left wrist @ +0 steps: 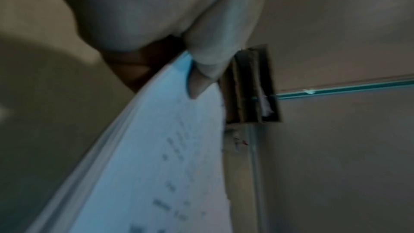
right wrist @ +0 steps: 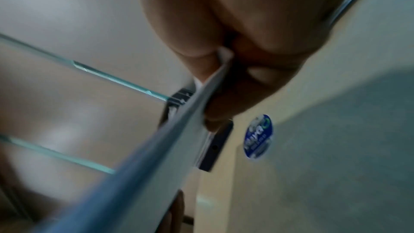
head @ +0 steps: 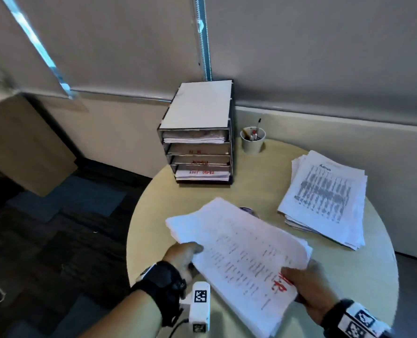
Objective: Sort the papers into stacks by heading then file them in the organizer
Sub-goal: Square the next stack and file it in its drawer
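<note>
A thick stack of printed papers [head: 239, 254] with a red handwritten heading hangs above the round table, held by both hands. My left hand [head: 185, 257] grips its left edge, thumb on top [left wrist: 208, 56]. My right hand [head: 305, 284] pinches the near right corner by the red heading; the right wrist view shows the stack edge [right wrist: 190, 112] between thumb and fingers. The black organizer [head: 197, 132] stands at the table's back, with papers and red-lettered sheets in its several shelves. A second paper stack [head: 324, 198] lies on the table at right.
A white cup [head: 252, 140] with pens stands right of the organizer. A round blue sticker [right wrist: 258, 135] lies on the tabletop [head: 373, 276] under the held stack. The wall and window blind run close behind the table. Dark carpet floor lies to the left.
</note>
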The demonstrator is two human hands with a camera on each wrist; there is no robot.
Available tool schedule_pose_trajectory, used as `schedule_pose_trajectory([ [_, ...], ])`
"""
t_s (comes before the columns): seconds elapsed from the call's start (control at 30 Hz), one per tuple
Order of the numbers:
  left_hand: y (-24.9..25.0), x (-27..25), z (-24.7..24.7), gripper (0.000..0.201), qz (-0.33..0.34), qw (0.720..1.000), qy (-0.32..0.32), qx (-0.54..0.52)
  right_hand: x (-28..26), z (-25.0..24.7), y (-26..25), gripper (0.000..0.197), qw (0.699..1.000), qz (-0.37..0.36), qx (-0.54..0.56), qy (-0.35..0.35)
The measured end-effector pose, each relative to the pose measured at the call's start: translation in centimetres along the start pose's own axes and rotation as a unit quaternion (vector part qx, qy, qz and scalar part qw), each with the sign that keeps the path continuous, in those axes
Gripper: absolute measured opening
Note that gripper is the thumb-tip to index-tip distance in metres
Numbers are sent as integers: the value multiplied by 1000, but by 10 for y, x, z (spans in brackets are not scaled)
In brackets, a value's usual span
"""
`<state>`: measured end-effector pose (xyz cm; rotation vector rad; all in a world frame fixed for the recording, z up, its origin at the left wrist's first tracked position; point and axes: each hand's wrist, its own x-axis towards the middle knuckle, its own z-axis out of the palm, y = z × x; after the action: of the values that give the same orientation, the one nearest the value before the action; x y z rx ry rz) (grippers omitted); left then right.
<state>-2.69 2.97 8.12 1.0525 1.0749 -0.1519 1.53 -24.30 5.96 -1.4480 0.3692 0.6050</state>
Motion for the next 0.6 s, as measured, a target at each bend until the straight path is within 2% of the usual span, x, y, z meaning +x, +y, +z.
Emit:
schedule_pose_trajectory([
  [0.07, -10, 15, -15, 33, -35, 999, 16, 28, 5, 7, 7, 40, 994, 12, -105, 12],
  [0.13, -9, 16, -21, 17, -40, 999, 2, 31, 15, 11, 12, 63, 988, 16, -153, 25],
  [0.17, -5, 17, -23, 9, -29, 999, -11, 24, 20, 11, 13, 79, 989, 26, -146, 26],
  [0.23, 9, 25, -30, 12, 5, 999, -49, -4, 30, 12, 15, 111, 996, 49, -71, 15],
  [0.27, 20, 29, -33, 14, 36, 997, -69, -20, 29, 17, 10, 117, 997, 66, -35, 3],
  [0.33, 45, 43, -38, 21, 81, 992, -89, -41, 26, 41, -12, 109, 996, 76, 38, -15],
  [0.4, 70, 62, -40, 26, 105, 988, -93, -67, 28, 64, -31, 80, 991, 48, 114, -47],
  [0.47, 94, 78, -40, 29, 124, 984, -106, -77, 37, 84, -42, 62, 983, 39, 167, -62],
  [0.6, 129, 101, -36, 29, 139, 978, -132, -80, 48, 110, -53, 56, 974, 14, 218, -64],
])
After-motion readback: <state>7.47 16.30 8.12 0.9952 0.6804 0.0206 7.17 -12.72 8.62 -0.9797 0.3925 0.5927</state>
